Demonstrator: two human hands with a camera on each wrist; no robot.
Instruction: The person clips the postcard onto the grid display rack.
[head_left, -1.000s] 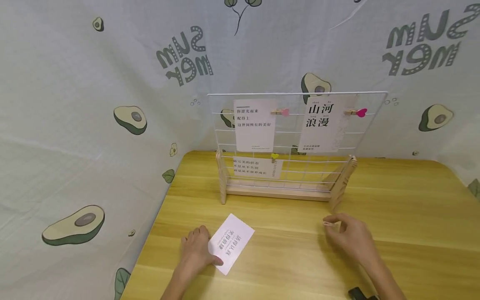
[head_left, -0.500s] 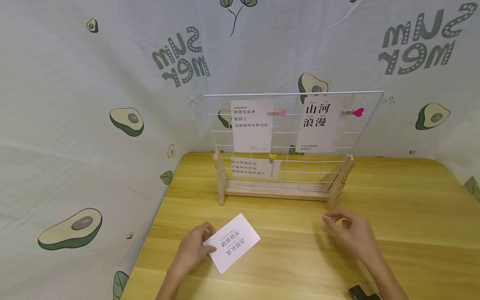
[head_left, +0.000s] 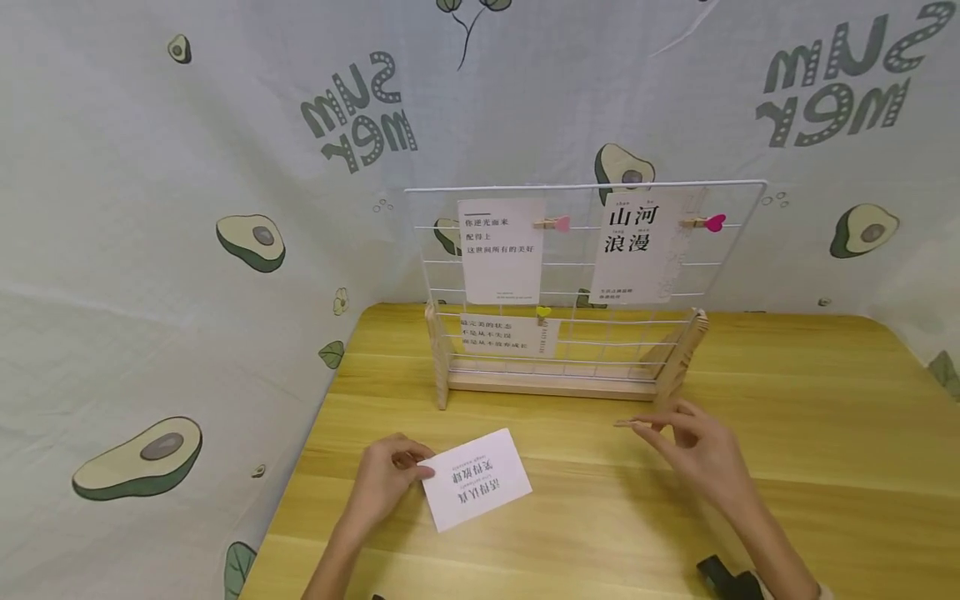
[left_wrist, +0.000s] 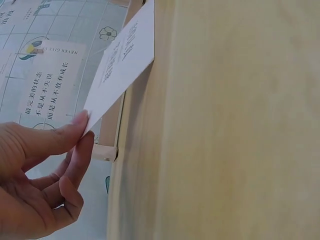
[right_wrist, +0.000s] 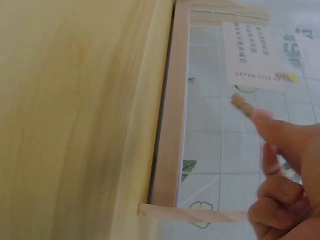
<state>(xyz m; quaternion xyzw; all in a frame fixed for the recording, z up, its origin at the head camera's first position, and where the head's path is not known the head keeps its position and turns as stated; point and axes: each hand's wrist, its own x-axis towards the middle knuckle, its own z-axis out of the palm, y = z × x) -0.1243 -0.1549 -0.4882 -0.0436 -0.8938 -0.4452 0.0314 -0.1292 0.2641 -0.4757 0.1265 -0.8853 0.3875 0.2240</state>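
Observation:
My left hand (head_left: 382, 479) pinches the left corner of a white card (head_left: 480, 479) with dark printed lettering. In the left wrist view the card (left_wrist: 117, 70) tilts up over the wooden table, its corner between thumb and fingertips. To the right, my right hand (head_left: 705, 454) holds a small wooden clothespin (right_wrist: 242, 104) between thumb and finger, its end poking out to the left. The fingers hide the rest of it. Behind both hands stands a white wire grid rack (head_left: 585, 293) on a wooden base (head_left: 555, 385).
Three printed cards hang on the grid: upper left (head_left: 501, 279), upper right (head_left: 630, 271) and lower left (head_left: 483, 333). Clothespins with a pink heart (head_left: 562, 223), a magenta heart (head_left: 716, 222) and a yellow heart (head_left: 543, 312) clip them. An avocado-print curtain (head_left: 247, 350) surrounds the table (head_left: 787, 400).
My left hand has picked up the card's corner and turned the card clockwise, shifting it slightly right. My right hand has moved slightly left, and the clothespin's end now sticks out further.

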